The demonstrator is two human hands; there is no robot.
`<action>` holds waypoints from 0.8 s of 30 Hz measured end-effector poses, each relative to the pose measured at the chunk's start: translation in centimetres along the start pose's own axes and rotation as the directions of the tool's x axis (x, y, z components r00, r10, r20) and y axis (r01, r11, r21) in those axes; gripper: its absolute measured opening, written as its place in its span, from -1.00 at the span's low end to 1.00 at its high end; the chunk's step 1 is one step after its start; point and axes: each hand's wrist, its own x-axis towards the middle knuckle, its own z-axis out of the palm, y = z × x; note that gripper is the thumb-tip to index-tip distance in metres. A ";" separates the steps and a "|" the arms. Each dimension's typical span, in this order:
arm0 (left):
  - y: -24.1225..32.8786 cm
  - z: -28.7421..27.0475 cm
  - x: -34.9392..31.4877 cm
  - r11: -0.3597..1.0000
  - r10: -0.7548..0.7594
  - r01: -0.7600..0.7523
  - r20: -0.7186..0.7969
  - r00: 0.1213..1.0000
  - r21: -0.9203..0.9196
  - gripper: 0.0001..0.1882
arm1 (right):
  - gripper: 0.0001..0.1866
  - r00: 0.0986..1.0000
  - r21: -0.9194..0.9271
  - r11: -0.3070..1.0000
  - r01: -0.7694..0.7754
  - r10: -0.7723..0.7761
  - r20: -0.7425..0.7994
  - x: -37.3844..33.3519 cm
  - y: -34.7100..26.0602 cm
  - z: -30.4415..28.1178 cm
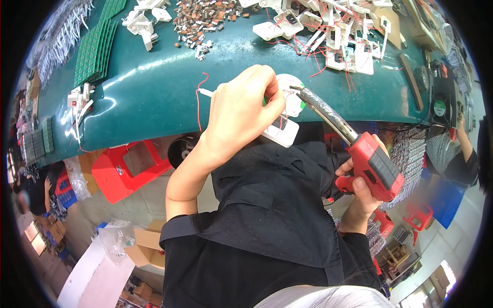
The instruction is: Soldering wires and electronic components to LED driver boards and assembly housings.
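Observation:
My left hand (244,102) is closed in a pinch over a small white assembly at the table's near edge. What its fingertips hold is hidden. My right hand (363,192) grips a red and black soldering gun (377,167), whose long metal barrel slants up and left. The gun's tip reaches a round white piece (292,106) with green at its rim, close beside my left fingertips. Below that piece, a white rectangular housing (283,134) sticks out from under my left hand. To the hand's left, a thin white stem (205,92) and a loose red wire (198,108) show.
Small brown and silver parts (200,20) lie piled on the green table (154,72). White housings with red wires (349,51) crowd the back right. Green circuit boards (95,54) stand at left. A red stool (120,174) is below the table. Another person's arm (465,141) shows at far right.

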 end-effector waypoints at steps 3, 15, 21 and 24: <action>0.0 0.0 0.0 1.000 -0.018 0.018 0.004 1.000 -0.012 -0.83 | -0.12 0.999 0.010 0.999 0.038 -0.038 0.008 0.2 0.3 0.1; 0.0 0.0 0.0 1.000 -0.019 0.019 -0.020 1.000 -0.002 -0.86 | -0.43 0.966 0.780 0.622 0.072 -0.239 0.101 5.8 5.1 4.5; 0.1 0.1 -0.4 1.000 -0.022 0.021 -0.020 1.000 -0.011 -0.85 | -0.43 0.965 0.782 0.620 0.059 -0.237 0.115 5.9 5.7 5.6; -0.2 0.1 -0.5 1.000 0.008 -0.008 -0.030 1.000 0.002 -0.85 | -0.45 0.965 0.756 0.649 0.084 -0.241 0.100 5.9 5.6 5.9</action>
